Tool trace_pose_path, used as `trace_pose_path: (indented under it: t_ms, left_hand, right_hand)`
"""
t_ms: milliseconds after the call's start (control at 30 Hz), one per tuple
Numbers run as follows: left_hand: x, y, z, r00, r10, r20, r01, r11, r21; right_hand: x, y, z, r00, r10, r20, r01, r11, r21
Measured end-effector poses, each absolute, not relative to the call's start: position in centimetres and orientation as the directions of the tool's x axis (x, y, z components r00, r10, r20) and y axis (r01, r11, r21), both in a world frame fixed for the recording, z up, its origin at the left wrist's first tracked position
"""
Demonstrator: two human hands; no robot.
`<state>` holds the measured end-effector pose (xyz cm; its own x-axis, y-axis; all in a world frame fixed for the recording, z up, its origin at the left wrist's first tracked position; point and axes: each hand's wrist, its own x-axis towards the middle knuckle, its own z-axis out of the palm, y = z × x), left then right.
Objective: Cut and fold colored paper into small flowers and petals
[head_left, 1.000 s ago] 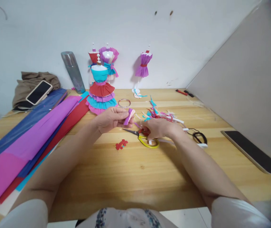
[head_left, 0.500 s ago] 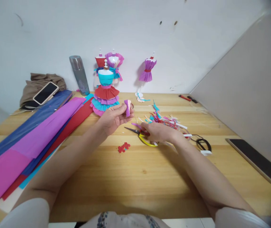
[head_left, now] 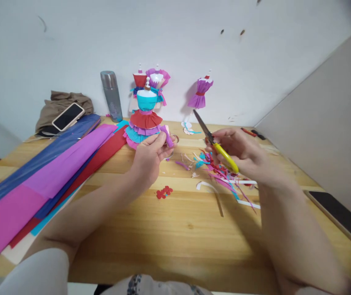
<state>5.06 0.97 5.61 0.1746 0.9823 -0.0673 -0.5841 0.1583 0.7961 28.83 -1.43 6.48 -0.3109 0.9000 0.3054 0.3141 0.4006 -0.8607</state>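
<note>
Pinched in the fingers of my left hand (head_left: 151, 153) is a small folded strip of purple and pale pink crepe paper (head_left: 167, 137). My right hand (head_left: 240, 151) is closed around yellow-handled scissors (head_left: 217, 145), raised off the table with the blades pointing up and to the left. Just behind my left hand stands a small dress form (head_left: 146, 110) in a turquoise top and ruffled tiers of red, purple and turquoise. A pile of paper scraps (head_left: 212, 162) lies below my right hand. Small red paper cutouts (head_left: 164, 192) rest on the wood between my arms.
Long crepe paper sheets (head_left: 52, 184) cover the table's left side. A bottle (head_left: 111, 96), a phone (head_left: 68, 116) on brown cloth (head_left: 67, 102) and a purple-dressed form (head_left: 200, 92) stand or lie at the back. Another dark-screened device (head_left: 341, 219) lies at right.
My right hand has lifted the scissors from the table beside the scraps, scattering some of them toward me. My left hand still holds the paper strip. The view has shifted slightly left.
</note>
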Motion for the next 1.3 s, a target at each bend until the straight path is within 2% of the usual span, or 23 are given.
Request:
trace_pose_path:
  t_ms: [133,233,367,467,867,1300]
  left_hand:
    - [5.1,0.7,5.8,0.138,0.990,-0.005,-0.595,0.087,0.799]
    - [5.2,0.7,5.6,0.129,0.991,0.031,-0.606,0.054,0.794]
    - [5.3,0.8,5.3,0.145,0.987,0.074,-0.626,0.034,0.779]
    - [5.5,0.8,5.2,0.146,0.985,0.091,-0.630,0.022,0.777]
    - [5.9,0.6,5.0,0.143,0.989,0.036,-0.582,0.055,0.811]
    - [6.1,0.9,4.6,0.140,0.990,0.030,-0.600,0.061,0.798]
  right_hand:
    - [25.2,-1.1,4.9,-0.286,0.876,0.389,0.118,0.435,-0.893]
    - [23.3,-1.3,4.2,-0.296,0.874,0.386,0.250,0.461,-0.852]
    - [22.2,-2.1,3.7,-0.264,0.851,0.454,0.563,0.518,-0.644]
    - [21.6,-2.5,3.3,-0.227,0.832,0.507,0.686,0.506,-0.523]
    - [21.0,-2.9,2.9,-0.279,0.799,0.532,0.835,0.476,-0.276]
    - [21.0,-2.9,3.0,-0.257,0.810,0.527,0.876,0.426,-0.227]
